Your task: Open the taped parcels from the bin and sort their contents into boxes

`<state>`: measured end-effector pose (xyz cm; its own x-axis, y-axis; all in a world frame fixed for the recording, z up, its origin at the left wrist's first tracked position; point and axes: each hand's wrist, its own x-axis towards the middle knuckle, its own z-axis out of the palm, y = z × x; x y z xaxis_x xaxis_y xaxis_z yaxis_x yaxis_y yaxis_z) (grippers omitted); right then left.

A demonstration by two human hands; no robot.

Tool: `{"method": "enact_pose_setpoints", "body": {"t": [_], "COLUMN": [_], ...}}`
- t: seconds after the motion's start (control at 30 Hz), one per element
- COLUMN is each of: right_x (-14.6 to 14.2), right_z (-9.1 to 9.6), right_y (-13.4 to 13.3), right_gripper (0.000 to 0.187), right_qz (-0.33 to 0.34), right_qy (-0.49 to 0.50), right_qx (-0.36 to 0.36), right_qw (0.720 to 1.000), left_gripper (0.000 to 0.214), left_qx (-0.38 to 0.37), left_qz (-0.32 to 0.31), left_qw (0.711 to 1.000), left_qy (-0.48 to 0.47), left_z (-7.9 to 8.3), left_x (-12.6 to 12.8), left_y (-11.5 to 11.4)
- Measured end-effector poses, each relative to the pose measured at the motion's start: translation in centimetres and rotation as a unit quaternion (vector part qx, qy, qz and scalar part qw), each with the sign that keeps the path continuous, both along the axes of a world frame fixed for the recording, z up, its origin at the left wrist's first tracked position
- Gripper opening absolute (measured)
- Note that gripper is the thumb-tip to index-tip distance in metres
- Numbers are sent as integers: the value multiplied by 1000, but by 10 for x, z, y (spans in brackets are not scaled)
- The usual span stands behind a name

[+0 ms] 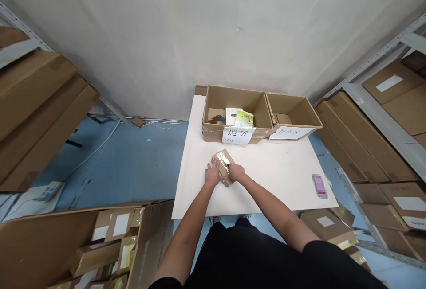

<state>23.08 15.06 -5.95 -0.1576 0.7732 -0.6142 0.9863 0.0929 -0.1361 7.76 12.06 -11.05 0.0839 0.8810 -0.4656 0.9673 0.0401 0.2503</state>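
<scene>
A small cardboard box (222, 158) with shiny clear tape across its top lies tilted on the white table (266, 173). At its left side, my left hand (212, 173) holds it down, fingers and thumb spread along the edge. My right hand (237, 172) is closed above the box's right side. A small dark tip shows at its fingers over the tape; what it belongs to is hidden in the fist. Just behind stands a large open carton (213, 134) with several booklets (244, 119) inside and a handwritten paper sign (238, 135) on its front.
A second open carton (294, 107) with a paper sign adjoins the first. A blurred purple item (320, 186) lies at the table's right. Shelves with boxes (353, 134) flank both sides. A big carton of parcels (155, 240) stands lower left; more parcels (328, 224) sit lower right.
</scene>
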Motion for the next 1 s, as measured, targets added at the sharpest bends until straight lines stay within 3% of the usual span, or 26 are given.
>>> {"method": "enact_pose_setpoints", "body": {"t": [0.2, 0.27, 0.33, 0.47, 0.57, 0.67, 0.8, 0.9, 1.0], "right_x": [67, 86, 98, 105, 106, 124, 176, 224, 271], "right_z": [14, 18, 19, 4, -13, -24, -27, -31, -41], "right_y": [-65, -77, -81, -64, -36, -8, 10, 7, -10], "right_gripper": [40, 35, 33, 49, 65, 71, 74, 55, 41], "right_qz": [2, -8, -45, -191, -287, -328, -322, -352, -408], "right_qy": [-18, -18, -7, 46, 69, 80, 106, 144, 220], "right_qx": [-40, -45, -6, 101, 94, 105, 122, 124, 101], "right_qw": [999, 999, 999, 975, 951, 935, 933, 917, 880], "left_gripper": [112, 114, 115, 111, 109, 107, 91, 79, 69], "left_qx": [5, 0, 6, 51, 73, 72, 83, 92, 96], "left_qz": [6, 13, 27, 60, 80, 82, 36, 3, -18], "left_qw": [1000, 1000, 1000, 997, 994, 994, 995, 995, 994], "left_qy": [0, 0, 1, 2, 6, 17, 31, 37, 41], "left_z": [-3, -5, -7, -12, -16, -17, -13, -9, -6], "left_x": [2, 6, 15, 50, 86, 120, 159, 187, 216], "left_y": [3, 4, 3, -7, -22, -37, -49, -48, -42]}}
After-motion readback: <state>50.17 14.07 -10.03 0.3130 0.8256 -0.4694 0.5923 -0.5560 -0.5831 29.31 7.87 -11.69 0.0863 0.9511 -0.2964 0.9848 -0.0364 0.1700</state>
